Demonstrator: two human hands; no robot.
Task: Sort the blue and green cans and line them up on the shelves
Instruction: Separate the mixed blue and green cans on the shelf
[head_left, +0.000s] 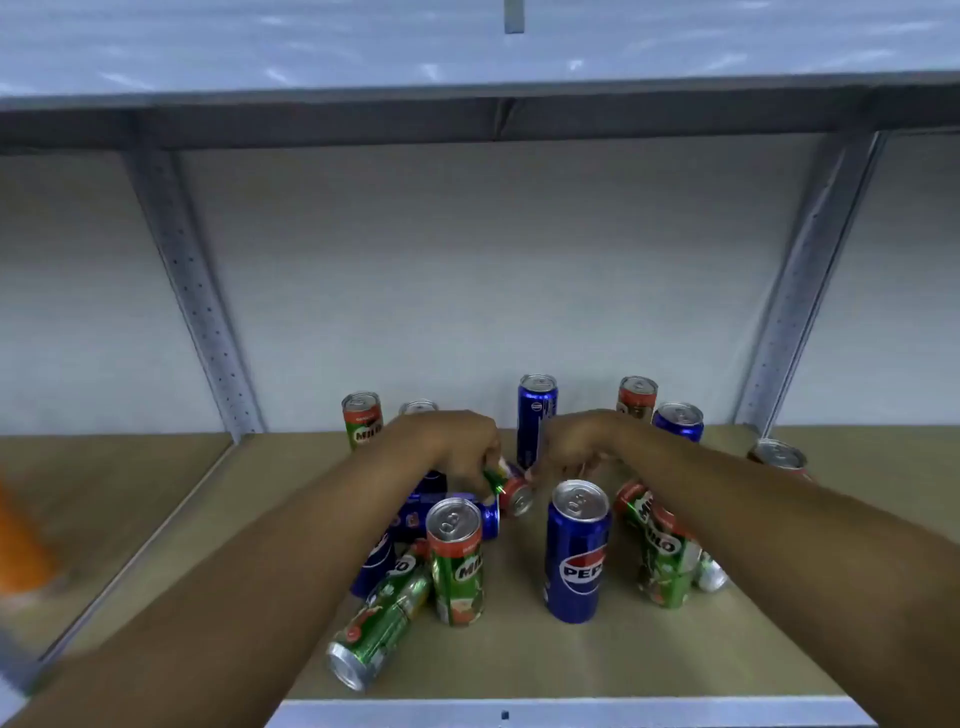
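The left hand (457, 447) has its grip closed on a small green can (506, 488) lying tilted in the middle of the heap, its silver end toward the camera; taking it from above seems the only way in, since cans crowd it on every side. The right hand (582, 441) curls just beside that can, fingertips (530, 474) near its rim, perhaps steadying it; whether this grip holds anything I cannot tell.

Around them the shelf (519, 670) carries a jumble. A blue can (576, 551) and a green one (456, 561) stand upright in front, a fallen green can (382, 621) lies toward the front lip, and another leaning can (660, 551) tips under the right forearm. At the back a tall blue can (535, 415) and a back green can (362, 420) stand upright. No colour row is formed yet, so sorting looks barely begun.
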